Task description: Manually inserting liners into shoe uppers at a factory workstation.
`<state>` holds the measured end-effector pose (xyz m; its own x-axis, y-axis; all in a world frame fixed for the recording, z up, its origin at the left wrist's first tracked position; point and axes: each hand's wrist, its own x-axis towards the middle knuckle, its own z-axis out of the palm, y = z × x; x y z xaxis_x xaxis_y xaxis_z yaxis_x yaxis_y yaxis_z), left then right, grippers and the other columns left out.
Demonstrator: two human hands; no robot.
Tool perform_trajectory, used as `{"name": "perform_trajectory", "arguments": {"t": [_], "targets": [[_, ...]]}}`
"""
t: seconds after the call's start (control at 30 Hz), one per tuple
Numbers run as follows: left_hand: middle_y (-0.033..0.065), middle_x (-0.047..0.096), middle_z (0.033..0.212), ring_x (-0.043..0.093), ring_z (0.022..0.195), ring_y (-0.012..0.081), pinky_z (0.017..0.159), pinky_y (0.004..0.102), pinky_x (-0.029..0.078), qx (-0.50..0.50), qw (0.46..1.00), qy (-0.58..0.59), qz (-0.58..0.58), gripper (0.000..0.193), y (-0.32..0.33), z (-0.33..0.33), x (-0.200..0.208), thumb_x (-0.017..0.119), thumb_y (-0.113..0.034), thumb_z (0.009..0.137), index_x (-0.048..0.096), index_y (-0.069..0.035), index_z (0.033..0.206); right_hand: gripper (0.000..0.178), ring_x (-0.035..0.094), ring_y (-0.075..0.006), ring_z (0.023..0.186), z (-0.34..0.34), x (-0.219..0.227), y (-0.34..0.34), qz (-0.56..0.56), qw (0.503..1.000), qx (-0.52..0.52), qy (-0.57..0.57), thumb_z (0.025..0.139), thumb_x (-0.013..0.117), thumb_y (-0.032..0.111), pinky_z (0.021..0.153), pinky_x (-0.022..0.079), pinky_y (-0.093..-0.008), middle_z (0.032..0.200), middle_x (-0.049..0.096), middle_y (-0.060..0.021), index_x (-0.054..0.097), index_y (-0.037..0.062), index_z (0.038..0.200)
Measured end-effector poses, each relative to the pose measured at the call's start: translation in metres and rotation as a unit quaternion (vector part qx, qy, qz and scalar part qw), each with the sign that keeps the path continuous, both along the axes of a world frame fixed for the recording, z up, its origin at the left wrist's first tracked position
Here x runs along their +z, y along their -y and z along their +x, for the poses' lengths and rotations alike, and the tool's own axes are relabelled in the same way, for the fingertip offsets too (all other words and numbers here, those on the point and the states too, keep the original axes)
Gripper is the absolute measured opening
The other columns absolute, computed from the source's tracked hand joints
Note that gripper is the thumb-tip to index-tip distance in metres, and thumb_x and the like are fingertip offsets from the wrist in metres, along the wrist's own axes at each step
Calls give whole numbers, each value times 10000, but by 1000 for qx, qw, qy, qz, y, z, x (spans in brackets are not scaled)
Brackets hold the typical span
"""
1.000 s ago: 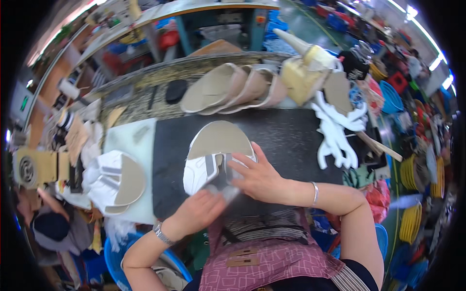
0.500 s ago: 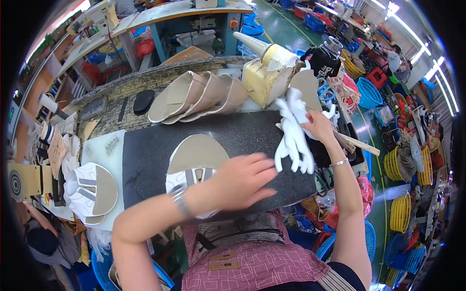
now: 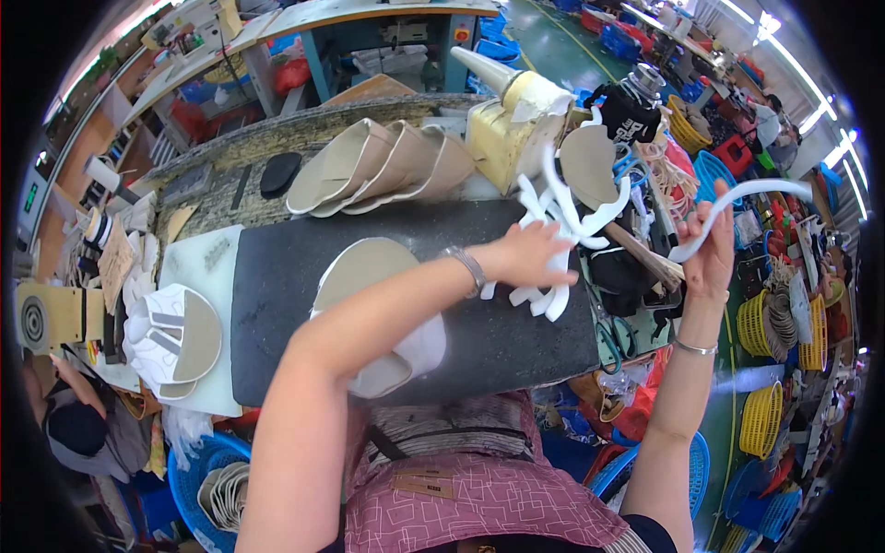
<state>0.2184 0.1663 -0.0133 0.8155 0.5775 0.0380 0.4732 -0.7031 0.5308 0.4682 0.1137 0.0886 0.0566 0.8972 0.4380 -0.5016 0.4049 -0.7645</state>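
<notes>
My right hand (image 3: 708, 253) is raised at the right, past the bench's edge, with a white curved strip (image 3: 761, 187) pinched between thumb and fingers. Over a loose pile of similar white strips (image 3: 553, 300) reaches my left hand (image 3: 530, 256), its fingers apart and touching the pile or just above it. Below my left forearm lies a beige and white piece (image 3: 364, 263) that looks like a shoe upper, partly hidden by the arm. A second such shoe upper (image 3: 173, 341) rests farther left.
A black mat (image 3: 277, 313) covers the bench's middle. Behind it stand several nested beige pieces (image 3: 346, 170) and a yellowish block (image 3: 498, 143) carrying a cone. Scissors (image 3: 610, 332), a wooden handle (image 3: 650, 258) and a dark bottle (image 3: 631, 109) are at the right.
My right hand has lifted a white strip away from the pile, out to the right. My left hand has moved right and up to the remaining strips, which now lie more spread out.
</notes>
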Motion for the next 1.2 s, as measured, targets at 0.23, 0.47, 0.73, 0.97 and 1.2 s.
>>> {"name": "perform_trajectory", "arguments": {"t": [0.23, 0.47, 0.73, 0.97, 1.2], "targets": [[113, 613, 812, 606, 721, 270, 666, 351, 496, 142, 981, 128, 6, 339, 102, -144, 88, 648, -230, 796, 560, -8, 1036, 261, 618, -171, 733, -61, -26, 53, -59, 848, 175, 496, 759, 673, 152, 660, 496, -297, 918, 625, -79, 602, 9, 966], [154, 563, 982, 580, 875, 324, 687, 371, 503, 67, 997, 18, 39, 360, 201, -194, 43, 643, -50, 669, 519, -7, 1004, 122, 638, -246, 774, -214, -38, 80, 243, 627, 394, 627, 744, 630, 173, 636, 506, -370, 1205, 505, -124, 648, 62, 790], [152, 601, 661, 615, 612, 277, 532, 325, 467, 328, 938, 46, -98, 157, 170, -217, 23, 657, -193, 774, 625, -40, 772, 131, 633, -261, 694, -207, -33, 78, 242, 649, 239, 680, 675, 662, 113, 607, 515, -352, 1175, 507, -138, 602, 27, 754], [118, 607, 638, 563, 536, 241, 532, 312, 445, 298, 940, 91, -136, 220, 146, -205, 11, 632, -248, 815, 635, -29, 794, 200, 592, -257, 627, -240, -70, 104, 169, 763, 263, 566, 740, 655, 107, 594, 461, -352, 791, 624, -71, 645, 88, 939], [170, 612, 1010, 550, 890, 204, 868, 306, 404, 202, 849, 101, -477, 861, 135, -221, 34, 157, -639, 896, 559, 87, 1125, 162, 624, -273, 692, -256, -80, 87, -7, 809, 223, 543, 735, 680, 141, 678, 479, -336, 752, 639, -131, 652, 3, 815]]}}
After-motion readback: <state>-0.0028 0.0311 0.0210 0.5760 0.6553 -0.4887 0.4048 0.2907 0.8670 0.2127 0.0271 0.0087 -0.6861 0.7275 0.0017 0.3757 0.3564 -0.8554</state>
